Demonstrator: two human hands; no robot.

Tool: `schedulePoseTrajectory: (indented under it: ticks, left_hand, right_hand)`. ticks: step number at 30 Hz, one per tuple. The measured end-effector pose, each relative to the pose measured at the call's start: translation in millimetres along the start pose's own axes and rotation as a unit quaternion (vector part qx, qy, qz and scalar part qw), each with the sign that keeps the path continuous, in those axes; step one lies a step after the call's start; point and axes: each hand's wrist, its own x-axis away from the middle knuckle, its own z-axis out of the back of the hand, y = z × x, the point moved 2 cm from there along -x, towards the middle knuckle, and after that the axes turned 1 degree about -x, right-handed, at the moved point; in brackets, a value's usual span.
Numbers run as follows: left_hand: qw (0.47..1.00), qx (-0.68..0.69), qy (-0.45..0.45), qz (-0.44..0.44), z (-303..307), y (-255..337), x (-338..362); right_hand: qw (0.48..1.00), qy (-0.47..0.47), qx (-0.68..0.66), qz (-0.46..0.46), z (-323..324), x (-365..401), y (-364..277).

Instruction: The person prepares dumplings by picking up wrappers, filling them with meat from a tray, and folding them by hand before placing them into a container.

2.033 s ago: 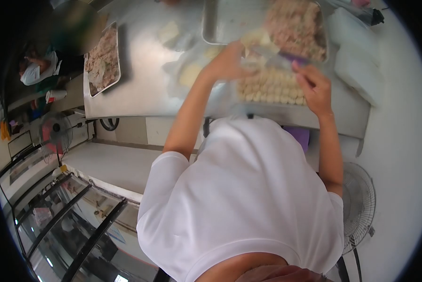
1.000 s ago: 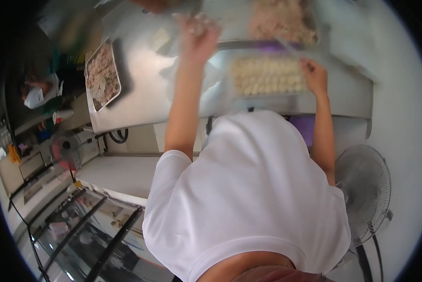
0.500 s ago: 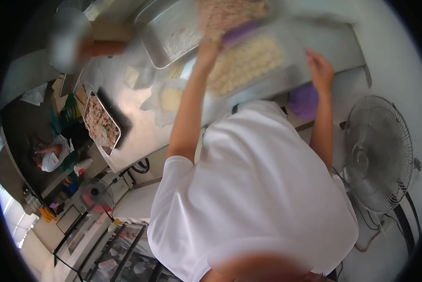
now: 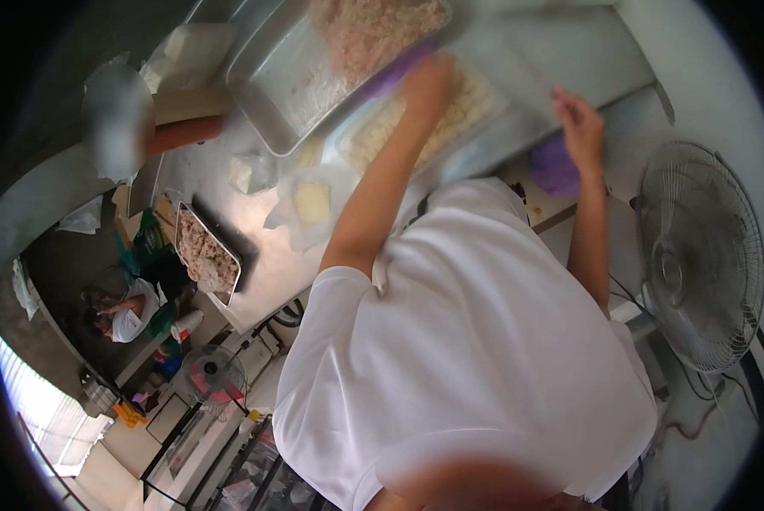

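My left hand (image 4: 433,85), blurred, is over a tray of small pale pieces in rows (image 4: 382,136), beside the near edge of a large metal tray (image 4: 267,102). That tray holds pink minced meat (image 4: 373,34) at its far right end. A purple strip (image 4: 399,72) runs along its near side. My left fingers are smeared, so their hold is hidden. Off to the right, my right hand (image 4: 579,123) is raised near the table edge with curled fingers close together. Anything between them is too small to make out. A purple item (image 4: 554,166) lies below it.
Pale square sheets (image 4: 312,204) lie on clear plastic on the metal table (image 4: 267,285), near a wrapped pale block (image 4: 250,175). A smaller tray of minced filling (image 4: 205,251) sits at the left edge. One fan (image 4: 697,255) stands at right. Another person (image 4: 135,315) is far left.
My left hand has moved right and slightly down, from beside the minced meat to over the pale pieces. My right hand stays in nearly the same place. The camera view has shifted.
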Motion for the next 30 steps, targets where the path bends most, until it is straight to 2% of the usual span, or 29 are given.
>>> schedulePoseTrajectory:
  ticks: [4,6,16,19,21,22,24,25,27,28,30]
  left_hand:
    - [1.000,0.000,0.010,-0.008,-3,-2,-2]
    - [0.997,0.053,0.020,-0.056,-2,-7,1]
    - [0.999,0.021,-0.009,-0.025,-3,-11,-4]
    - [0.999,0.027,0.023,-0.004,19,-8,5]
    - [0.987,0.080,0.137,-0.022,52,-10,26]
    - [0.987,0.067,0.145,0.003,64,-19,43]
    - [0.972,0.094,0.184,0.107,90,-43,82]
    - [0.970,0.084,0.193,0.125,93,-63,104]
    - [0.950,0.104,0.212,0.207,94,-95,145]
    - [0.945,0.104,0.222,0.214,93,-99,150]
    - [0.965,0.007,0.202,0.168,82,-84,145]
  right_hand:
    - [1.000,-0.001,-0.011,0.000,1,-11,2]
    - [1.000,0.000,-0.012,-0.002,0,-13,0]
    - [0.998,-0.039,-0.037,-0.015,-20,-19,-12]
    - [0.999,-0.047,-0.021,-0.010,-21,-22,-16]
    - [0.999,-0.038,-0.013,-0.007,-22,-21,-23]
    - [0.999,-0.039,-0.019,-0.006,-22,-21,-23]
    - [0.999,-0.036,-0.002,0.017,-23,-22,-20]
    - [0.998,-0.056,-0.007,0.021,-25,-24,-14]
    - [0.998,-0.043,-0.032,-0.021,-31,-26,-8]
    - [0.998,-0.054,-0.030,-0.013,-42,-27,-10]
    - [0.999,-0.038,0.002,-0.017,-43,-27,-18]
